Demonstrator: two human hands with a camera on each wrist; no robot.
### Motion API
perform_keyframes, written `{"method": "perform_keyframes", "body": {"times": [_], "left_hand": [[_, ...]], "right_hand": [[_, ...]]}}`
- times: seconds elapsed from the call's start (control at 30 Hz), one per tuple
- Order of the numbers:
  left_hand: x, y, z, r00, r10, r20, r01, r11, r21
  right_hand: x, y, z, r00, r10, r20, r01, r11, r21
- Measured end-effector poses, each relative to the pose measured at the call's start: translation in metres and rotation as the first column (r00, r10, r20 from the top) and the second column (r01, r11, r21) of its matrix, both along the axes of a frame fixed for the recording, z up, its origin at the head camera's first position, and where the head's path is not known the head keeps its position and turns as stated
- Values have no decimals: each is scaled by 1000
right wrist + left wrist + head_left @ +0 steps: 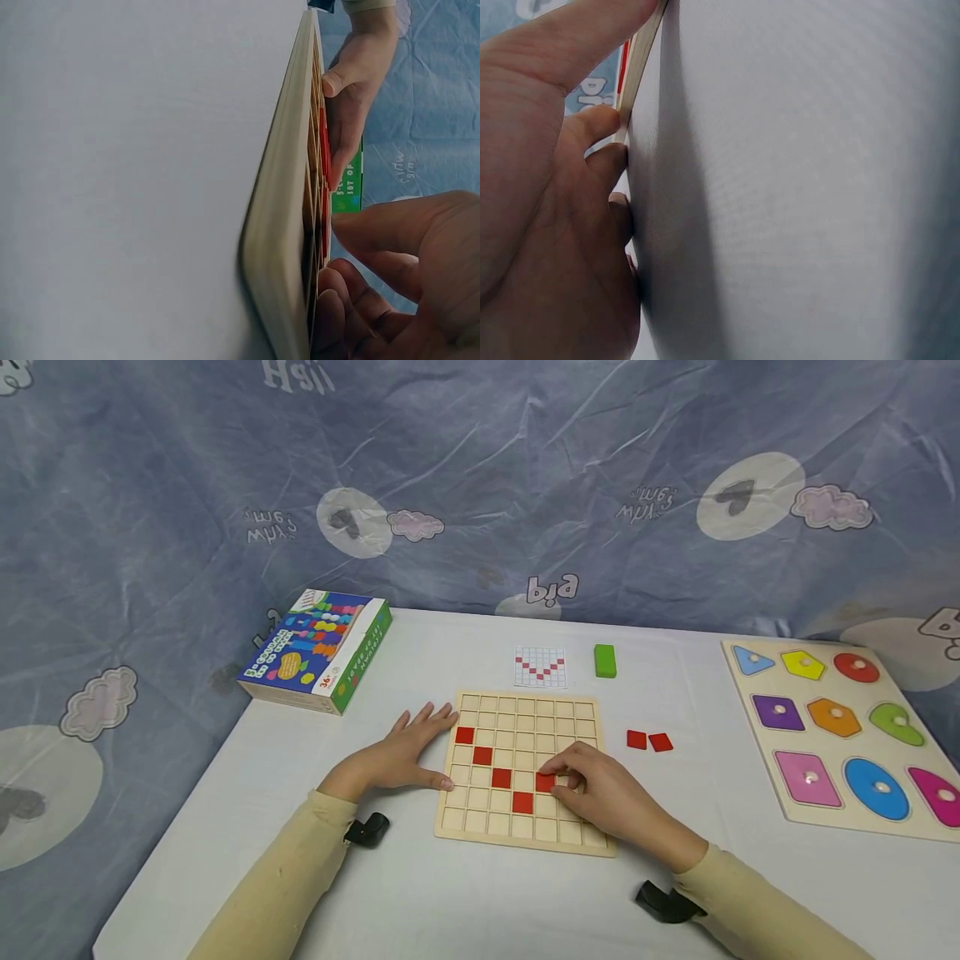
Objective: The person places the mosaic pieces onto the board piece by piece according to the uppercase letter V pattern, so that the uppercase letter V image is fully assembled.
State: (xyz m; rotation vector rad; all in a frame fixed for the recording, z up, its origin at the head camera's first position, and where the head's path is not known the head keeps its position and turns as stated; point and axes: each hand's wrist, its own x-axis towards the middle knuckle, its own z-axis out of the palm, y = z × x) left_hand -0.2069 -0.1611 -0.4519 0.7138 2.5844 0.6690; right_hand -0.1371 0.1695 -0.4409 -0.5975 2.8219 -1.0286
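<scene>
A wooden grid board [525, 847] lies on the white table, with several red square tiles [501, 778] set in its cells along a slanting line. My left hand [401, 753] rests at the board's left edge, fingers spread, thumb and fingertips touching the rim. Over the board's right half, my right hand [603, 785] pinches a red square tile [545, 782] between thumb and forefinger, down at a cell. In the right wrist view the thumb meets the board's surface and the other fingers are curled. Two loose red tiles [637, 740] lie to the right of the board.
Behind the board are a small pattern card [541, 667] with red squares in a V and a green block [604, 661]. A toy box [315, 652] stands at the back left. A shape puzzle board [825, 810] lies at the right.
</scene>
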Motion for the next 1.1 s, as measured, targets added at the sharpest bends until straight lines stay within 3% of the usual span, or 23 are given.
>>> {"method": "perform_keyframes", "body": {"times": [0.5,1.1], "left_hand": [[0,0,-1,1000,1,1,-1,1000,2],[1,0,0,1000,-11,-1,11,1000,14]], "right_hand": [[4,12,1,1000,-19,-14,18,998,-52],[7,45,0,996,-56,-72,51,996,-73]]}}
